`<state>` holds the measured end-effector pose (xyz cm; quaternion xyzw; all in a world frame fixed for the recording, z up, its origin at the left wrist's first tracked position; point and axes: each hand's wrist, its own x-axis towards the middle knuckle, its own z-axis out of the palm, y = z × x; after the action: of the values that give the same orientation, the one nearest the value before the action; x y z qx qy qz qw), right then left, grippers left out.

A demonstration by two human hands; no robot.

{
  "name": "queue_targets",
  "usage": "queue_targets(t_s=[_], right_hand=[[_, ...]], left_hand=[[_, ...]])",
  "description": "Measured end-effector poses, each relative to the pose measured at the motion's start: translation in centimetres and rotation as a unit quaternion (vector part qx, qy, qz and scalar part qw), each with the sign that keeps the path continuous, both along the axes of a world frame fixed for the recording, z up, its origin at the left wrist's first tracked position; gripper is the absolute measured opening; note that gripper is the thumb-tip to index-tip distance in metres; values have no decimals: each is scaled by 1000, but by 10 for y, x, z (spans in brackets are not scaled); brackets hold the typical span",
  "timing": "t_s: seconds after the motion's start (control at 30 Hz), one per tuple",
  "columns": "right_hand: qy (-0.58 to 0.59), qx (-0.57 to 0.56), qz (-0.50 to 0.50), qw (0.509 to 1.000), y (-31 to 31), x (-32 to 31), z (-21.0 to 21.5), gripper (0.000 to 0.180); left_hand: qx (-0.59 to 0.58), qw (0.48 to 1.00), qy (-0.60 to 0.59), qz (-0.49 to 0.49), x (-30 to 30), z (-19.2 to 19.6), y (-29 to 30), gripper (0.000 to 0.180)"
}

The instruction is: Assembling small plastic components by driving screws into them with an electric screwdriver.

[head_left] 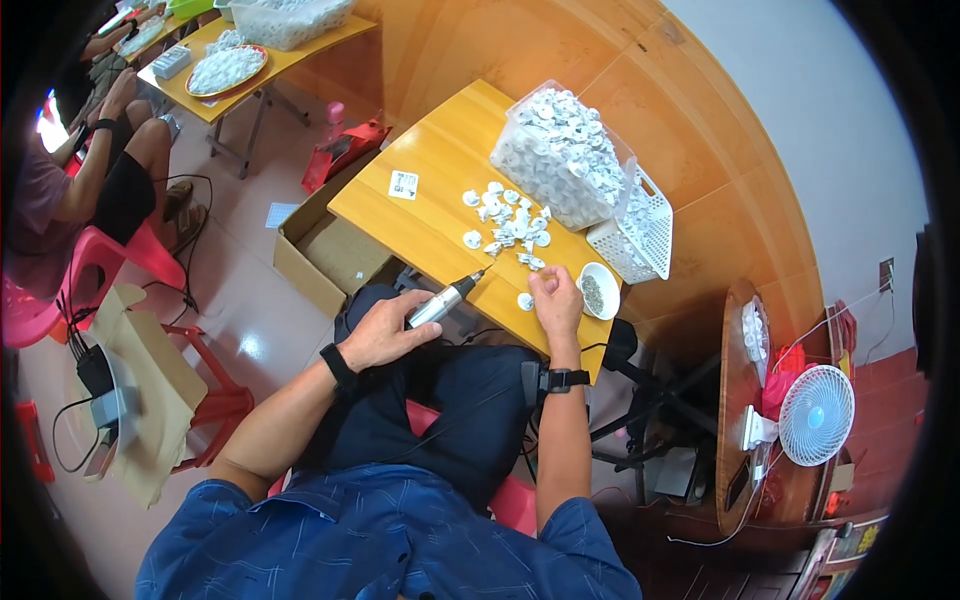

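Note:
My left hand (385, 330) is wrapped around a silver electric screwdriver (437, 305), its dark tip pointing over the near edge of the wooden table (430, 155). Close to the table's right end, my right hand (557, 302) has its fingertips pinched together; whatever they hold is hidden. Beside those fingers lies a small round white plastic part (525, 301). Just right of the hand stands a white bowl (612, 306) containing small metal pieces that look like screws (592, 290). A loose pile of white plastic parts (512, 225) is spread beyond both hands.
A clear bin (540, 170) heaped with white parts and a white basket (655, 235) stand at the table's far right. A white printed card (403, 185) lies left. An open cardboard box (330, 250) sits on the floor; a fan (815, 415) stands right. Another person (100, 180) sits left.

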<state>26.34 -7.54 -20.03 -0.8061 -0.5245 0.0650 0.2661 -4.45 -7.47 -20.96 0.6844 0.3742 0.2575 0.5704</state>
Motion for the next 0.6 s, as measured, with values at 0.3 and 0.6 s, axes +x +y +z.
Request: queue_targets(t_s=[0.3, 0.6], right_hand=[[-122, -22, 57, 991, 40, -6, -4, 23], [21, 113, 37, 993, 31, -13, 2, 18]], left_hand=[[22, 1000, 8, 8, 0, -1, -1, 51], [22, 1000, 0, 2, -1, -4, 0, 52]])
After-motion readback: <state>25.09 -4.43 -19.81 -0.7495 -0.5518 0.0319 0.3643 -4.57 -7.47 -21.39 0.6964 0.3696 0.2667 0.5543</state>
